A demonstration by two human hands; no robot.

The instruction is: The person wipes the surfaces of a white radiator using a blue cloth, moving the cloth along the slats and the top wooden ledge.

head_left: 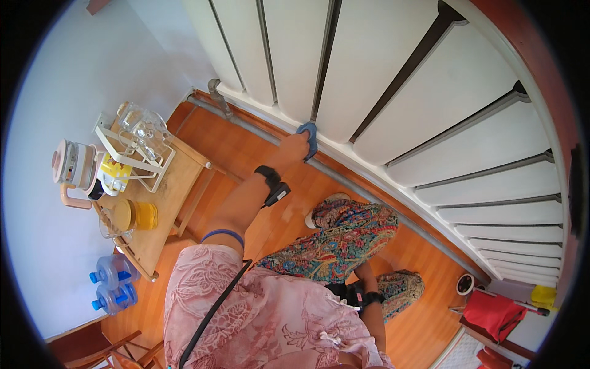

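Note:
My left hand (295, 150) reaches forward and grips a blue cloth (311, 138). It presses the cloth against the lower edge of a white panelled radiator (339, 110), at the foot of a dark gap between two panels. My right hand (365, 271) is lower in the view, beside my knee in patterned trousers (341, 235). The fabric hides most of its fingers, so its grip does not show. A grey pipe (341, 177) runs along the floor just below the radiator.
On the left, a small wooden table (177, 184) bears a white cup rack (138, 161) with glass mugs, a kettle (76, 161) and a yellow jar (145, 215). Blue water bottles (115, 297) and a wooden chair (87, 346) stand nearby. A red bag (491, 311) lies at right.

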